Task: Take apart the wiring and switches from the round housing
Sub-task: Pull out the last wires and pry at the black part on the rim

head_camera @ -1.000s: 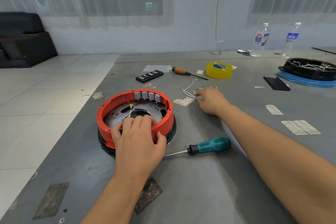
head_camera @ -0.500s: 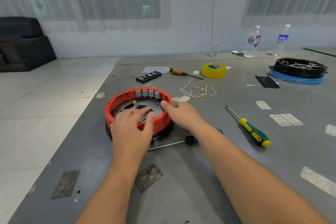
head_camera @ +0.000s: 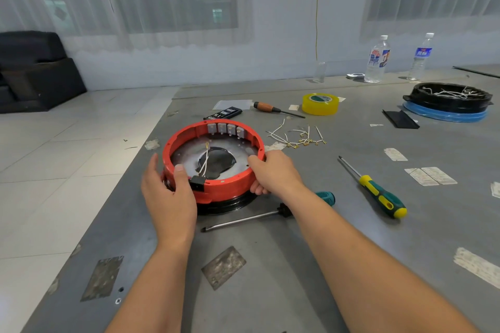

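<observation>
A round red housing (head_camera: 226, 190) on a black base sits on the grey table. Several grey switches (head_camera: 226, 128) line its far inner wall. White wires (head_camera: 204, 162) run from its metal floor to a black part (head_camera: 197, 184) at the near rim. My left hand (head_camera: 169, 194) grips the near left rim, thumb hooked over the edge beside the black part. My right hand (head_camera: 273, 171) holds the right rim, thumb inside, fingers curled under the outer wall. A pile of loose white wires (head_camera: 296, 135) lies beyond the housing to the right.
A teal-handled screwdriver (head_camera: 244, 218) lies just in front of the housing, partly under my right forearm. A green-and-yellow screwdriver (head_camera: 374, 190) lies to the right. Farther back are a yellow tape roll (head_camera: 320, 104), an orange-handled screwdriver (head_camera: 273, 108), a black tray (head_camera: 446, 101), two bottles. The table edge (head_camera: 130, 178) drops off left.
My right hand left the loose wires and came back to grip the housing's right rim. My left hand shifted from the near rim to the left side, uncovering the black part and wires.
</observation>
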Demonstrator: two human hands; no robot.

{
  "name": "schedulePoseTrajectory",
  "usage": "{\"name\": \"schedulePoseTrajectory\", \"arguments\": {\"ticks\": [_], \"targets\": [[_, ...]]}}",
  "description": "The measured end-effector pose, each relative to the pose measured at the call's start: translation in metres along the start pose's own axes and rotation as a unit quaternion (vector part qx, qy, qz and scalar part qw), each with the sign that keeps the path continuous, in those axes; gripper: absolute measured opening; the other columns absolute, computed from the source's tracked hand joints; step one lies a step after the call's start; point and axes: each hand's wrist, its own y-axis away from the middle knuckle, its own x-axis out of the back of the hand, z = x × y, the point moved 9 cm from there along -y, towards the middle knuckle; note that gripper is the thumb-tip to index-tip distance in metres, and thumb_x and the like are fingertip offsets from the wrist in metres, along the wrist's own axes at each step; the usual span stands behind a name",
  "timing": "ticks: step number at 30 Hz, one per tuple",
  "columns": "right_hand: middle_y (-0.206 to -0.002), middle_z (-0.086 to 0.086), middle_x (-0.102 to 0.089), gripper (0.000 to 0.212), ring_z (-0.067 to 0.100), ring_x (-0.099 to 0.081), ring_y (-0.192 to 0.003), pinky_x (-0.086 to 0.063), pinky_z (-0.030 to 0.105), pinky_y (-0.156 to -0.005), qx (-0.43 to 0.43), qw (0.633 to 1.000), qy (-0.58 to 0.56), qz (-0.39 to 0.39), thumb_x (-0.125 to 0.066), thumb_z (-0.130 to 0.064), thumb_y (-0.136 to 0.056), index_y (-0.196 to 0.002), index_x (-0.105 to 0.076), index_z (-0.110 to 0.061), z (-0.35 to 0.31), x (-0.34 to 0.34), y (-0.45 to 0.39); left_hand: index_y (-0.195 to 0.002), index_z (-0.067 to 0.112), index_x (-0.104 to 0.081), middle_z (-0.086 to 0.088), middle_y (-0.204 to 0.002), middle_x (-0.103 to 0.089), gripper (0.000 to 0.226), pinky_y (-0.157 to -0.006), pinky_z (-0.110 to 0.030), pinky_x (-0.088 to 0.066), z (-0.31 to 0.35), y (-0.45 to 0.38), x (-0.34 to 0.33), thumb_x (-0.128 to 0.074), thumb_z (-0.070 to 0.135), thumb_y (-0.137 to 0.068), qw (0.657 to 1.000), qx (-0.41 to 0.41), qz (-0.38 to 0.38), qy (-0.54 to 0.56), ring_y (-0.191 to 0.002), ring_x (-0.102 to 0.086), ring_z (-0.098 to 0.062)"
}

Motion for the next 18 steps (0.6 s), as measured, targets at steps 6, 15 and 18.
{"name": "schedulePoseTrajectory", "arguments": {"ticks": [6,15,18], "targets": [[-0.071,0.002,-0.070,0.024,0.024,-0.071,-0.065,-0.061,0.043,-0.068,0.065,0.992,-0.029,0.103,-0.045,-0.044,-0.092,-0.086,-0.059,-0.025,-0.004,0.024,0.000,-0.166,0.031,-0.019,0.000,-0.164,-0.039,0.090,-0.118,-0.044,-0.041,-0.020,0.005,-0.014,-0.073,0.046,-0.095,0.977,0.148,-0.074,0.132,-0.144,-0.048,-0.019],[-0.074,-0.001,-0.065,0.041,0.020,-0.065,-0.069,-0.054,0.040,-0.065,0.161,0.977,0.001,0.138,-0.036,-0.050,-0.099,-0.137,-0.046,-0.038,-0.013,0.032,0.005,-0.126,0.007,-0.060,-0.011,-0.108,-0.079,0.042,-0.087,-0.054,-0.063,-0.033,0.016,-0.038,-0.080,0.020,-0.091,0.891,0.278,-0.177,0.312,-0.109,-0.075,-0.034],[-0.079,-0.006,-0.068,0.048,0.015,-0.068,-0.074,-0.057,0.039,-0.074,0.165,0.981,-0.010,0.098,-0.039,-0.057,-0.099,-0.144,-0.040,-0.040,-0.012,0.024,0.002,-0.121,0.008,-0.055,-0.012,-0.098,-0.078,0.039,-0.086,-0.056,-0.063,-0.037,0.012,-0.033,-0.080,0.012,-0.090,0.887,0.279,-0.147,0.338,-0.109,-0.074,-0.038]]}}
